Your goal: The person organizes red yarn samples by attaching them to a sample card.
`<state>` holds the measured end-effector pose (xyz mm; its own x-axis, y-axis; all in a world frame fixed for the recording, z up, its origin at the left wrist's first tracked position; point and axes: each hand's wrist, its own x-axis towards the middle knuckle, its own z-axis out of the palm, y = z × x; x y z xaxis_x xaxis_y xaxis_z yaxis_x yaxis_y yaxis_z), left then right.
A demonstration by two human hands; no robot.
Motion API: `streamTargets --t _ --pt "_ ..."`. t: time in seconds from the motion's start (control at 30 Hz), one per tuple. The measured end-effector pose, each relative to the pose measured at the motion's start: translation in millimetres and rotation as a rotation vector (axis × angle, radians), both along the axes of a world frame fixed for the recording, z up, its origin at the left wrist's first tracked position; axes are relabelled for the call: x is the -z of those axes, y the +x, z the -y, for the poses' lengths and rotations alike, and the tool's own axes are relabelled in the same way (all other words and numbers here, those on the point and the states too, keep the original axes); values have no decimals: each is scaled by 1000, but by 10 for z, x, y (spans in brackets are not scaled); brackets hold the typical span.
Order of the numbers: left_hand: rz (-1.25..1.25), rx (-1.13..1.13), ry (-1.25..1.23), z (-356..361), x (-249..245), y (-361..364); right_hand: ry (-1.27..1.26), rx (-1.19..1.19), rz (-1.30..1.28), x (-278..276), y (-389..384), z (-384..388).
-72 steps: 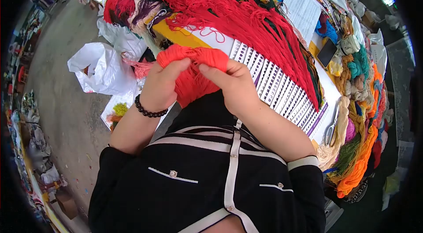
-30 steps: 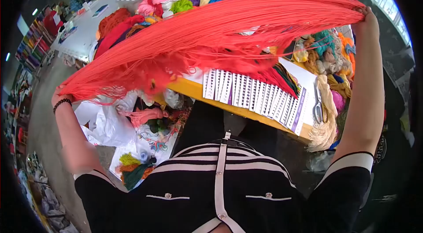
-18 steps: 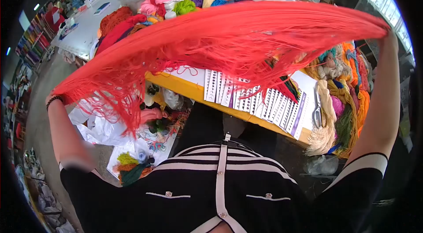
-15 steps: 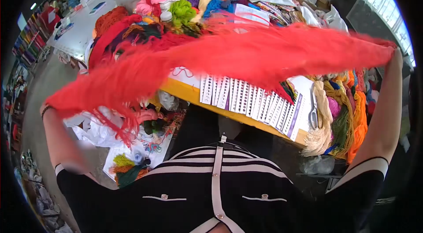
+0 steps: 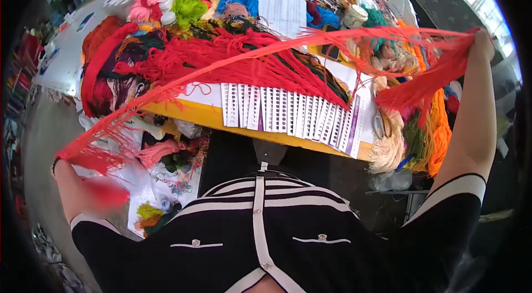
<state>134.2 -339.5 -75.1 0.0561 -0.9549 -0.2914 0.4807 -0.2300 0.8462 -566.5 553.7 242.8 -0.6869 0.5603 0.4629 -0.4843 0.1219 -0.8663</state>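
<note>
Left hand: buried in tangled fringe, hold cannot be told. Right hand: fist closed on the opposite end. Coral-red yarn hank: drawn taut between both hands, stray ends dangling, so seemingly not fully straightened. Beneath the span: punched shade cards. Beyond: heaped skeins.

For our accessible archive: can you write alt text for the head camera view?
A person holds a bundle of red yarn stretched between the right hand, up high, and the left hand, down low, above a yellow-edged table heaped with coloured yarn and a row of white punched cards.
</note>
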Motion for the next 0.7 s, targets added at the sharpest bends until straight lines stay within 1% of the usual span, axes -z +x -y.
streamTargets --t 0.07,0.13,0.2,0.27,0.3,0.37,0.4,0.43,0.47,0.5,0.53,0.57,0.6,0.63,0.67,0.7 --pt "19 -28 8 -13 66 243 -51 -14 -54 126 -24 0" --pt "35 -67 8 -42 56 536 -50 14 1 190 -2 54" --pt "48 -107 18 -174 118 836 31 -48 152 209 96 162" --pt "64 -148 56 -338 342 1109 141 -353 24 286 271 422" --pt "83 -166 78 -262 552 1371 163 -376 37 311 362 497" --pt "-97 38 33 -858 585 905 392 -687 252 366 554 620" --pt "-100 194 51 -1334 513 551 411 -699 282 435 699 764" --pt "-244 382 145 -1689 561 272 378 -735 316 509 882 944" --pt "-281 663 107 -1692 867 153 340 -766 346 577 1017 1076" --pt "-306 813 95 -2019 996 -100 346 -770 363 642 1066 1138" --pt "382 735 -118 -2618 844 -548 319 -883 406 699 1100 1188" --pt "410 952 -154 -2895 962 -778 287 -996 447 749 1113 1221" --pt "171 1006 53 -3284 921 -1081 287 -1000 459 791 1106 1237" --pt "623 1164 -270 -3346 1262 -1158 244 -957 474 813 1107 1264" --pt "738 1124 -177 -3639 1295 -1422 203 -915 485 830 1106 1290" --pt "599 1100 -99 -3956 1190 -1628 206 -918 489 833 1072 1255"
